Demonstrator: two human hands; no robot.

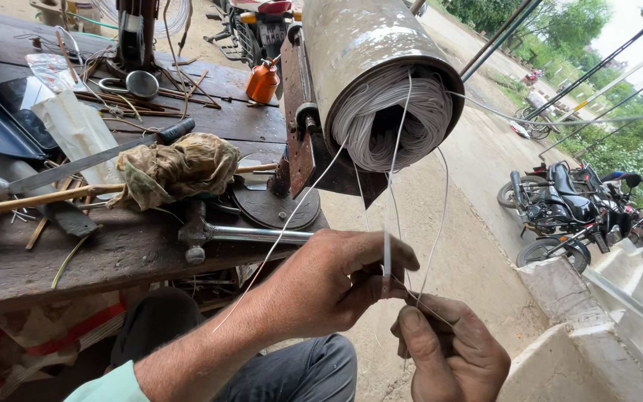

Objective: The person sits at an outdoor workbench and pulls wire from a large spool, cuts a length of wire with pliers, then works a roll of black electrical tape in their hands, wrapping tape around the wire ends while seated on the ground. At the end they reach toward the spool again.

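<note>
The left hand (336,279) is pinching a thin white wire (387,253) between thumb and fingers, holding it upright just below the big metal drum (366,52). The right hand (452,350) is sitting just below and to the right of it, fingers curled and gripping the lower part of the same wire, thumb pressed along it; the two hands are almost touching. The wire is running up from the fingers to the coil of white wire (392,115) that is packed inside the open end of the drum, and a few loose strands are hanging down from the coil on either side of the hands.

The drum is lying on its side, fixed to a rusty metal bracket (301,141) at the edge of the wooden worktop (113,260). On the worktop a hammer (217,234) is lying with its steel handle pointing toward the left hand, near a crumpled dirty rag (176,167). A long blade (91,160), wooden sticks and an orange oil can (263,80) are resting farther back. Motorcycles (567,212) are standing on the ground beyond the drum, well apart from the hands.
</note>
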